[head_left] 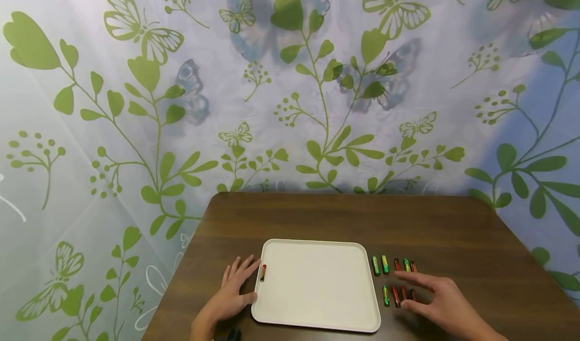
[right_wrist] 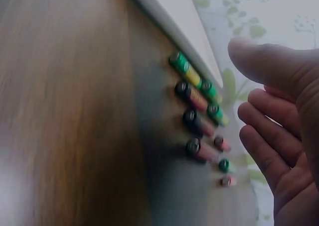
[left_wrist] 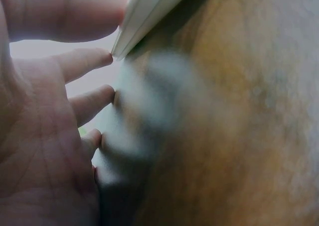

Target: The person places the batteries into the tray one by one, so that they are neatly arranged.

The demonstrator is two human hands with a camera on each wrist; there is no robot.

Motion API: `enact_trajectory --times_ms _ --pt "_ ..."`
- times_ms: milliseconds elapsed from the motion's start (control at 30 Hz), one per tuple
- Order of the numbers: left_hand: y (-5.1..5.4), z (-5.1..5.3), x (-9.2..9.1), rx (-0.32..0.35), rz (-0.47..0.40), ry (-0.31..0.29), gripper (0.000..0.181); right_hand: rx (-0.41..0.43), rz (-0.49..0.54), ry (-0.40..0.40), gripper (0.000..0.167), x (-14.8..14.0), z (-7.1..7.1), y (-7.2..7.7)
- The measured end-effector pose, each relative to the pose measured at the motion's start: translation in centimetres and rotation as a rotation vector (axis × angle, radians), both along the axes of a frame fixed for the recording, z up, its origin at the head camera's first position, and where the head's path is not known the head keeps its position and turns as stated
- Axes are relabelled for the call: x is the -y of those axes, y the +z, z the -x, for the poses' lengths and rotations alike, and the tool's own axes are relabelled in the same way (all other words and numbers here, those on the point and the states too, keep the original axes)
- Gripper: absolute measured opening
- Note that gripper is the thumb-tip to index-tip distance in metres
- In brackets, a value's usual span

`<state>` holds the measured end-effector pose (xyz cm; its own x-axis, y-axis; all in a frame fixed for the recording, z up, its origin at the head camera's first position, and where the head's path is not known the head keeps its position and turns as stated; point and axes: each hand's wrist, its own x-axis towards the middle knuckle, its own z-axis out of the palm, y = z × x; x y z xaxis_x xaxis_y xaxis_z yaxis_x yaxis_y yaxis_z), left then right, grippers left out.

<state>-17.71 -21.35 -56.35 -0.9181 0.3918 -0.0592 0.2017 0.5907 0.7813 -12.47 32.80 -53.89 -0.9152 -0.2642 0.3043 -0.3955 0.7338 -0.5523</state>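
A cream tray [head_left: 317, 285] lies on the table, and my left hand [head_left: 232, 291] touches its left edge with spread, nearly straight fingers. Just inside that edge is a single red-and-black battery [head_left: 263, 272]. To the tray's right, green batteries [head_left: 385, 264] and red batteries [head_left: 396, 296] lie in two rough rows, apart from the tray. My right hand [head_left: 441, 298] is over the right end of these rows, thumb and fingers apart, holding nothing. In the right wrist view, a gap shows between the hand [right_wrist: 279, 121] and the batteries [right_wrist: 197, 122]. Part of the rows is hidden behind the fingers.
The brown wooden table [head_left: 344, 215] ends at a hanging sheet [head_left: 290, 104] printed with green leaves and butterflies. A small dark object [head_left: 234, 334] sits by the left wrist at the bottom of the head view; its kind is unclear.
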Motion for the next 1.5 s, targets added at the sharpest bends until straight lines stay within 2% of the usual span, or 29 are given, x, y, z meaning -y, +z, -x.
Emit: enact_trajectory --times_ms 167,433,633,1100,1200,1333,1500 --pt "0.1 0.0 -0.1 -0.009 0.01 -0.009 0.085 0.015 -0.005 0.01 0.058 -1.4 -0.4 -0.5" --pt "0.2 0.0 -0.2 -0.008 0.009 -0.002 0.085 0.081 -0.089 -0.055 0.061 -2.2 -0.7 -0.8" --pt "0.2 -0.1 0.0 -0.014 0.008 0.021 0.086 0.075 -0.107 -0.013 0.062 -2.2 -0.2 -1.0" --pt "0.2 -0.1 0.0 -0.014 0.017 0.028 0.086 0.111 -0.126 -0.018 0.056 -2.5 -0.4 -2.0" --pt "0.2 -0.1 0.0 -0.017 0.015 0.031 0.086 0.087 -0.122 0.0 0.055 -2.5 -0.2 -2.1" --pt "0.3 -0.2 -0.1 -0.008 0.01 0.028 0.086 -0.005 -0.122 0.017 0.055 -2.6 -0.2 -2.0" --pt "0.4 -0.1 -0.1 0.0 0.004 0.024 0.086 -0.075 -0.094 0.015 0.056 -2.5 0.1 -1.2"
